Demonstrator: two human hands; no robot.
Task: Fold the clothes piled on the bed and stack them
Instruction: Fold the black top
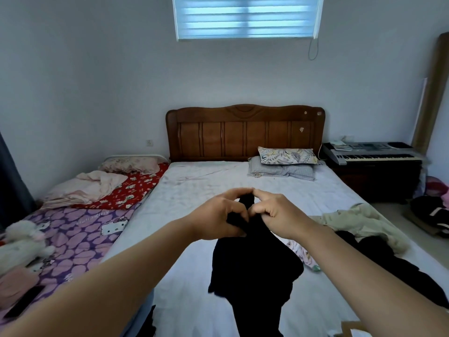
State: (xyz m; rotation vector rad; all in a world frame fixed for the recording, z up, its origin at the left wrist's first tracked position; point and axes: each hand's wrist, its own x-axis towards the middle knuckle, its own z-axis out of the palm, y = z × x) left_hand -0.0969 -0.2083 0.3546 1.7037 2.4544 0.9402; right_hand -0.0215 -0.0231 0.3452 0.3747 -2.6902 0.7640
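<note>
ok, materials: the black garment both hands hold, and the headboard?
Black garment: looks like a soft, matte fabric; it hangs limp and folds from the left hand and right hand. Weave too dark to tell. Headboard: seems varnished reddish-brown wood, with carved panels and a slight sheen.

Materials and finishes: cloth throughout, with one polished wood item.

Black garment (252, 268): matt cloth, limp. Bed sheet (218, 186): pale cloth, matt, lightly creased. Headboard (245, 135): brown wood, glossy varnish. Leaf-print pillow (288, 155): smooth cloth. Cream garment (364, 222): soft, rumpled cloth. Keyboard (371, 152): silver-grey casing, apparently plastic, slight sheen. Plush toy (23, 242): fuzzy pile.
</note>
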